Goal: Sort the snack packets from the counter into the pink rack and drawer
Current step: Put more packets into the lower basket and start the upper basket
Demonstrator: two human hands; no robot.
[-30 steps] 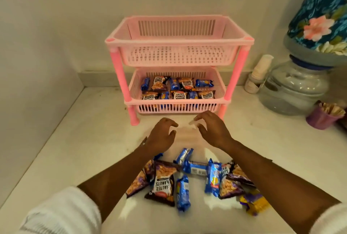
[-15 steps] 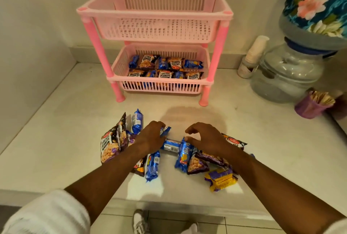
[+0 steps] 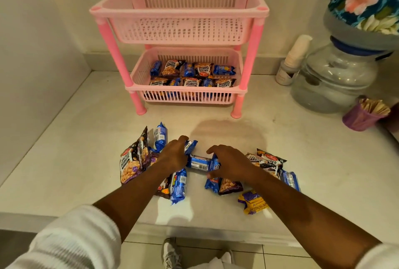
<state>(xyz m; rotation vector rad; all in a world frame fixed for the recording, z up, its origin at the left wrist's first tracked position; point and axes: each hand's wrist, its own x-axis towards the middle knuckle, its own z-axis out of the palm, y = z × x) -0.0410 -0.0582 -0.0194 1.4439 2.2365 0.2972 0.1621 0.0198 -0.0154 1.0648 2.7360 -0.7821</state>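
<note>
Both forearms reach forward over the counter's (image 3: 64,161) near edge, palms down. The left hand (image 3: 172,156) curls its fingers round a small blue packet (image 3: 190,146) whose long axis slants far-right. The right hand (image 3: 232,162) arches with bent fingers resting on a blue biscuit packet (image 3: 213,163); whether it actually grips, I cannot tell. Between the hands a blue packet (image 3: 198,162) lies crosswise, left to right. Peanut packets (image 3: 129,165) lean at the left. Farther back stands the pink rack (image 3: 181,38), its lower basket holding packets.
</note>
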